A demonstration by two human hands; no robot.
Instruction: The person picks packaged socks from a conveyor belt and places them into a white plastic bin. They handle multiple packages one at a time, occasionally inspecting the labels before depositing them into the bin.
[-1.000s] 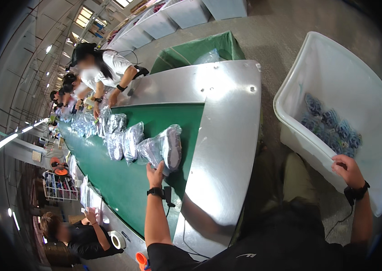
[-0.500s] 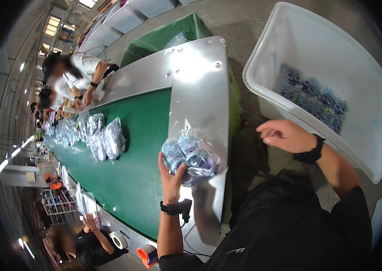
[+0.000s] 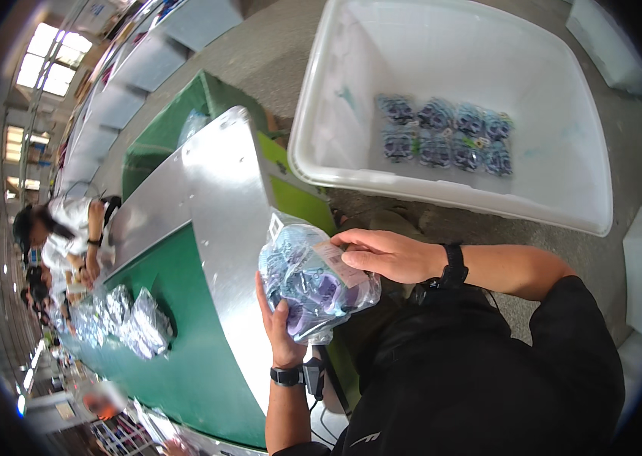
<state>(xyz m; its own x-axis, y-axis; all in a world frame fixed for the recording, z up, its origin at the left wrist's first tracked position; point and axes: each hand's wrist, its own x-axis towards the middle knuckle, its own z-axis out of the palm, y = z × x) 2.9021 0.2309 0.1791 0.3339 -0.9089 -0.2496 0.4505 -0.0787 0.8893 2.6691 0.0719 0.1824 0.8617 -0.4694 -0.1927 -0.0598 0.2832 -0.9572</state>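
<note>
A clear plastic bag with a pair of light blue and purple shoes (image 3: 309, 292) is held up in front of me, past the table's edge. My left hand (image 3: 281, 323) grips its left side, thumb on top. At the bag's upper right, my right hand (image 3: 393, 254) has its fingers on the plastic, by a pale pinkish printed label (image 3: 338, 264); the far side of this grip is hidden. To the right stands a large white bin (image 3: 450, 199) with several similar bagged shoes (image 3: 442, 131) laid in rows on its bottom.
A green conveyor belt (image 3: 199, 357) with a metal end plate (image 3: 218, 178) lies left; silvery bagged items (image 3: 142, 327) rest on it. Beyond the plate is a green bin (image 3: 158, 125). Another person (image 3: 70, 232) works along the belt's far side. Grey-white bins line the back.
My left hand has lifted the bagged shoes off the metal plate and tilted them. My right hand has come left onto the bag. My view has turned right, toward the white bin.
</note>
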